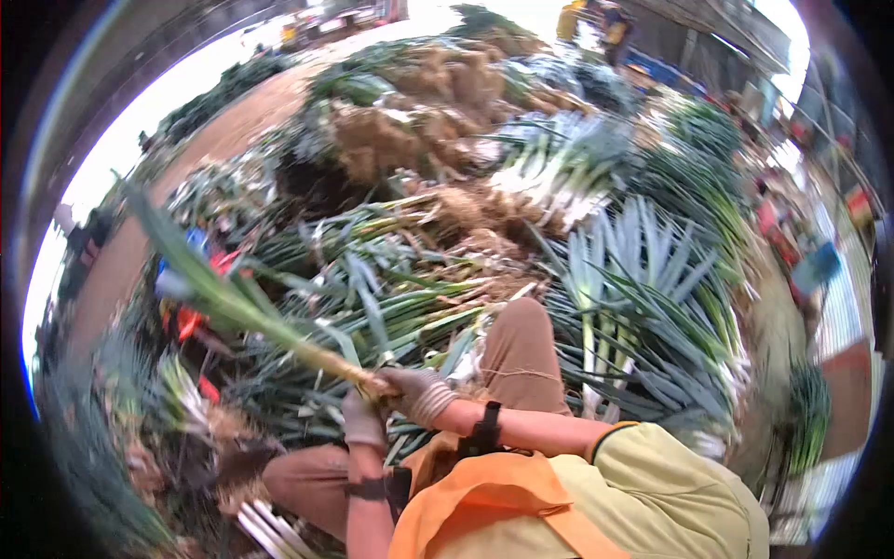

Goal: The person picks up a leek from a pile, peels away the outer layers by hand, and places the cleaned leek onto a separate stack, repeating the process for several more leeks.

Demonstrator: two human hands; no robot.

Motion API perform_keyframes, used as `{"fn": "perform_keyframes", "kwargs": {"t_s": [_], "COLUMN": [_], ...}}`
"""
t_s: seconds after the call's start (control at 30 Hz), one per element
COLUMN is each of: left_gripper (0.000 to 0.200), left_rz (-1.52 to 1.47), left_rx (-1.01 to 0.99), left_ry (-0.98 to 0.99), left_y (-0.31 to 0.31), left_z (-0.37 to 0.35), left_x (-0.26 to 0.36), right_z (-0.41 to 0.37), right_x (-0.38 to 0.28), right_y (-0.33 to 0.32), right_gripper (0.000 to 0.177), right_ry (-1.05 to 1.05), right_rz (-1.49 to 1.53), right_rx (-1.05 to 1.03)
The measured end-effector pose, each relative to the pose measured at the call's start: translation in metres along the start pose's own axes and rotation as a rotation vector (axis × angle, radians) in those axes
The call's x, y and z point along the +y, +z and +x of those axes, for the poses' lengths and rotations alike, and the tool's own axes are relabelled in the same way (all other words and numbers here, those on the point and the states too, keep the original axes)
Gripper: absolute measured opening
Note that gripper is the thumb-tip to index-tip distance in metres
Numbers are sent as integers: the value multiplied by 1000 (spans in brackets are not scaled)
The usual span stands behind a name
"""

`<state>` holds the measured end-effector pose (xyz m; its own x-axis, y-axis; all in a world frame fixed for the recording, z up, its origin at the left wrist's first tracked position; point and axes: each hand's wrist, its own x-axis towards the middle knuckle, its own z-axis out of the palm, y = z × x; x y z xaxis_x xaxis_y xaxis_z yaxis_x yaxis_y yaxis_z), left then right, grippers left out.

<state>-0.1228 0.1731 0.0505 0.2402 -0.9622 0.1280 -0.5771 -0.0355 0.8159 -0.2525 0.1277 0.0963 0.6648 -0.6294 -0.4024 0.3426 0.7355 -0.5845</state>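
Note:
A long leek (pixel 270 326) slants up to the left from my lap, its green leaves at the far end and its pale brownish base end at my hands. My right hand (pixel 416 395), in a grey glove, is closed around the base end. Just below it, my left hand (pixel 363 418), gloved too, is closed against the same end; its fingertips are partly hidden. Below my left arm lie several trimmed white stalks (pixel 270 529). In front of my knees spreads a loose heap of leeks (pixel 410 298) with dry outer leaves.
To the right lie bundles of leeks (pixel 643 270) with blue-green leaves. A large pile with brown roots (pixel 410 130) rises ahead. My raised knee (pixel 523 349) stands right of my hands. A person (pixel 615 33) is at the far back. Bare ground (pixel 233 126) runs along the left.

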Motion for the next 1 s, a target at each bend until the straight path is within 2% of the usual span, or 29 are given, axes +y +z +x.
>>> {"fn": "perform_keyframes", "kwargs": {"t_s": [0.03, 0.07, 0.1, 0.13, 0.17, 0.2, 0.27, 0.3, 0.33, 0.37, 0.4, 0.43, 0.47, 0.5, 0.53, 0.57, 0.6, 0.63, 0.67, 0.7, 0.73, 0.77, 0.8, 0.83, 0.87, 0.9, 0.93, 0.97, 1.0], "left_gripper": [18, 26, 34, 43, 47, 53, 53, 50, 48, 48, 54, 61, 48, 48, 36, 27, 30, 32, 28, 27, 27, 32, 33, 33, 28, 23, 16, 12, 13], "left_rz": [241, 35, -12, -61, -256, -452, -1079, -1041, -1003, -1002, -1009, -1014, -927, -927, -695, -461, -61, 208, -169, -21, 141, 470, 361, 301, 259, 17, -243, -133, -92], "left_rx": [-69, -59, -36, -11, 32, 84, 113, 106, 100, 92, 109, 124, 142, 141, 187, 238, 304, 335, 248, 316, 396, 419, 425, 307, 90, -82, -112, -179, -303], "left_ry": [85, 56, -8, -71, -123, -167, -57, -44, -31, -32, -74, -116, -119, -120, -206, -295, -208, -194, -471, -346, -233, -81, 0, 12, -12, -80, 91, 152, 42], "left_y": [7, 10, 3, -4, -27, -51, -85, -92, -99, -98, -95, -94, -90, -90, -89, -89, -89, -85, -78, -72, -66, -60, -59, -54, -54, -38, -24, -17, -19], "left_z": [-12, -25, -14, -4, -2, 0, -3, 2, 6, 10, 14, 16, 14, 16, 18, 21, 27, 26, 26, 22, 18, 18, 18, 17, 9, -1, -13, -27, -39], "left_x": [-28, -62, -71, -80, -46, -11, 82, 79, 77, 64, 62, 61, 60, 57, 49, 35, -4, 8, 32, 47, 62, 35, 56, 63, 83, 65, 68, 71, 81], "right_z": [4, 8, -9, -26, -25, -8, -22, -28, -27, -25, -27, -28, -28, -31, -30, -28, -25, -20, 2, 26, 15, -7, -13, -15, -1, 11, 10, 12, 16], "right_x": [1, 2, -6, -15, -12, 6, 5, -1, 5, 13, 13, 9, 3, -2, 3, 6, 9, 15, 25, 39, 36, 13, 12, 11, 21, 30, 30, 26, 23], "right_y": [-3, -7, 0, 7, 7, -4, 6, 11, 9, 8, 11, 10, 7, 6, 2, -2, -4, -6, -23, -29, -37, -17, -14, -13, -26, -40, -36, -38, -44], "right_gripper": [13, 16, 19, 22, 25, 13, 15, 20, 20, 19, 21, 21, 19, 18, 16, 16, 15, 14, 18, 23, 10, 13, 16, 19, 20, 22, 21, 21, 22], "right_ry": [-94, -182, -406, -649, -651, -769, -608, -510, -509, -596, -683, -685, -549, -412, -436, -429, -480, -532, -477, -424, -661, -518, -513, -501, -532, -560, -593, -592, -241], "right_rz": [-275, -552, -946, -1334, -1434, -1385, -1369, -1603, -1595, -1510, -1424, -1420, -1402, -1379, -1354, -1361, -1390, -1414, -1471, -1525, -1521, -1528, -1382, -1237, -1163, -1084, -866, -866, -325], "right_rx": [20, 66, 65, 161, 180, 267, 245, 242, 253, 206, 157, 163, 50, -66, 0, -20, 88, 182, 179, 136, 230, 222, 194, 202, 159, 131, 47, 50, 3]}}
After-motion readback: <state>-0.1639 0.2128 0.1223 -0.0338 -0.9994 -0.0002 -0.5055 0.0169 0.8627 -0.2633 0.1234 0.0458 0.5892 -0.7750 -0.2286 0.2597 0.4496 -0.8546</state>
